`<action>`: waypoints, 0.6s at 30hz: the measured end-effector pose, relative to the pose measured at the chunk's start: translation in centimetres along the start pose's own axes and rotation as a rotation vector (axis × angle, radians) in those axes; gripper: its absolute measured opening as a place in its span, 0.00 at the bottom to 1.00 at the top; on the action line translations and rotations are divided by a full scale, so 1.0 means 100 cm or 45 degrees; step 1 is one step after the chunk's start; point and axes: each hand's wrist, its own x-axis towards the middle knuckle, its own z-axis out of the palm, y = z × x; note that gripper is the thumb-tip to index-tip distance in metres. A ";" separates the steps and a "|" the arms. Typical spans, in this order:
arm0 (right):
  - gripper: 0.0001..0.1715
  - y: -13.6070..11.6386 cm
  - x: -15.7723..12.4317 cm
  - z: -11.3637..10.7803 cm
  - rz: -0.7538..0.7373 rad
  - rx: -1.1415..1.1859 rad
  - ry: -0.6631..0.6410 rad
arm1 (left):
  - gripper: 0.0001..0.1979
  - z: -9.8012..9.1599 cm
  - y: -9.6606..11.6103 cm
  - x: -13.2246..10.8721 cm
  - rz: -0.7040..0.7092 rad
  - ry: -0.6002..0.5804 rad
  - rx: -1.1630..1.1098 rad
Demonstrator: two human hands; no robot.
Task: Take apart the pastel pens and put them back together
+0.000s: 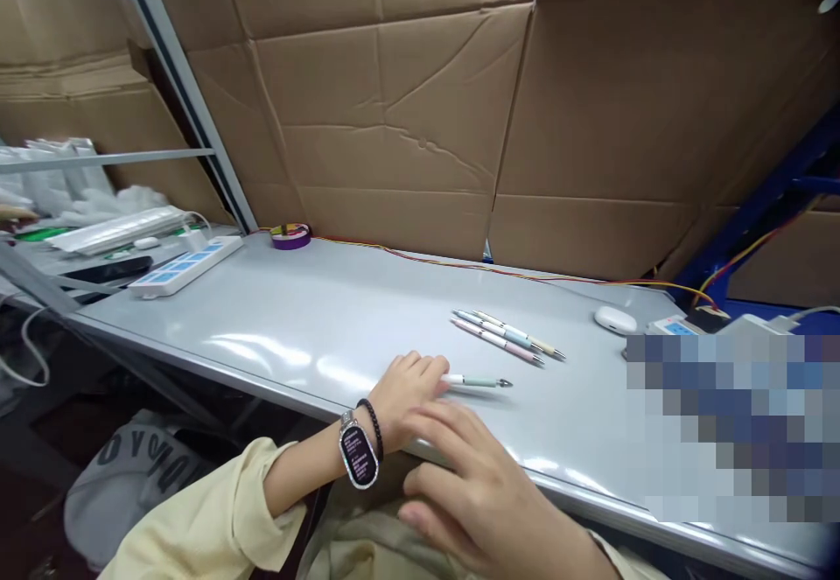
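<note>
My left hand (408,387) is closed on a white and mint-green pen (480,381), which points right just above the grey table top; the pen's rear end is hidden in the fingers. Nearer to me, my right hand (482,484) holds nothing, its fingers loosely bent and apart. Its fingertips overlap the heel of the left hand in view; whether they touch I cannot tell. Beyond the held pen lie a pink and white pen (497,341), a light blue pen (499,329) and a cream pen (548,348), side by side and slanted.
A white earbud case (615,319) sits right of the pens. At the back left are a purple tape roll (290,236) and a white power strip (190,267). Red and yellow wires (446,261) run along the cardboard wall (394,108). The right side is pixelated.
</note>
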 end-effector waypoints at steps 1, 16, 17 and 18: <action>0.08 0.007 -0.003 -0.009 0.070 -0.041 0.005 | 0.06 -0.001 0.001 -0.001 0.006 0.000 -0.005; 0.13 0.068 -0.052 -0.024 0.806 -0.036 -0.111 | 0.08 -0.005 0.002 -0.001 0.004 0.008 -0.021; 0.12 0.068 -0.052 -0.023 0.834 -0.015 -0.080 | 0.08 -0.005 0.002 -0.001 0.009 0.007 -0.026; 0.11 0.068 -0.052 -0.022 0.862 0.005 -0.054 | 0.08 -0.005 0.002 0.000 0.015 0.003 -0.034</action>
